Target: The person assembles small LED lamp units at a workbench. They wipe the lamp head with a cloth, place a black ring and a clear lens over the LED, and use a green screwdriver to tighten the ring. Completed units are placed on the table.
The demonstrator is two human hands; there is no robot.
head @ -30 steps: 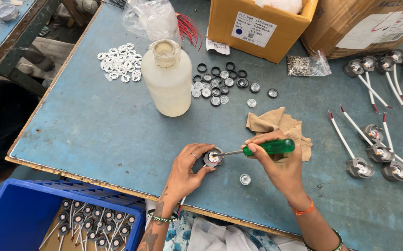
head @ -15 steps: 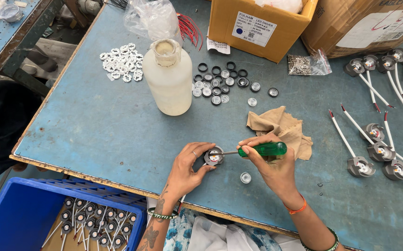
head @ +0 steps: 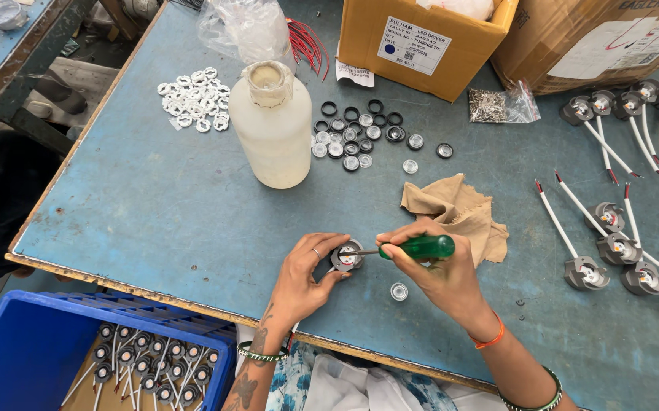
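1. Not much has moved in the last second — the screwdriver (head: 413, 248) sits in about the same spot, tip in the small round lamp housing (head: 346, 256), and both hands are parked where they were. The view has slid a little, nothing else.
2. My read: this is the slow part of driving a screw, no swap of parts going on.
3. Left hand (head: 303, 281) — its grip is curled around the housing, thumb below and fingers on the far side, pinching it just above the blue worktop (head: 154, 198) near the front edge.
4. Right hand (head: 440, 278) — grip wrapped tight on the green handle, shaft lying nearly flat and pointing left into the housing.
5. A loose little clear lens (head: 399, 291) lies just in front of the hands, untouched.
6. Around them: a crumpled tan rag (head: 463, 213) right behind the right hand, a milky plastic bottle (head: 272, 129) further back, a scatter of black and silver rings (head: 364, 135) beside it.
7. Finished-looking lamps with white wires (head: 611, 243) lie off to the right; more fill the blue crate (head: 17, 358) below the edge.
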